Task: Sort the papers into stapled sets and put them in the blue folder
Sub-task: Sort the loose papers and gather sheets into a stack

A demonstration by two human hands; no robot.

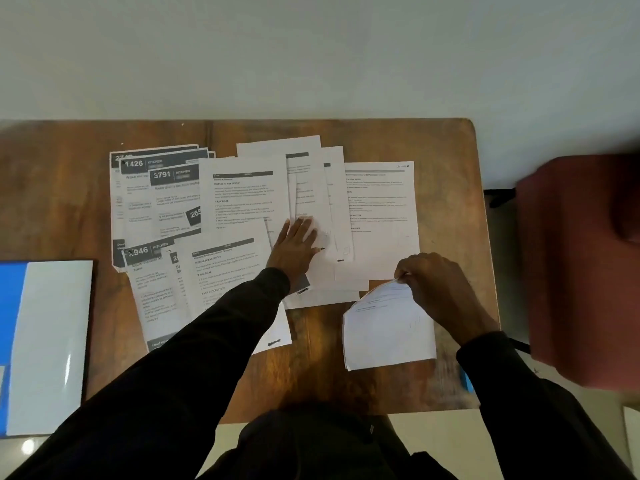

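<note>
My left hand [294,245] lies flat, pinning the papers [242,199] under it; my right hand [433,289] pinches 1 sheet [388,327] hanging below it. A hard tug could crease it.

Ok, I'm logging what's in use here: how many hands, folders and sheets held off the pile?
Hands: 2 (left hand flat on the spread papers, right hand pinching the held sheet)
Held sheet: 1
Blue folder: 1
Total: 4
The spread papers overlap too much to count.
</note>
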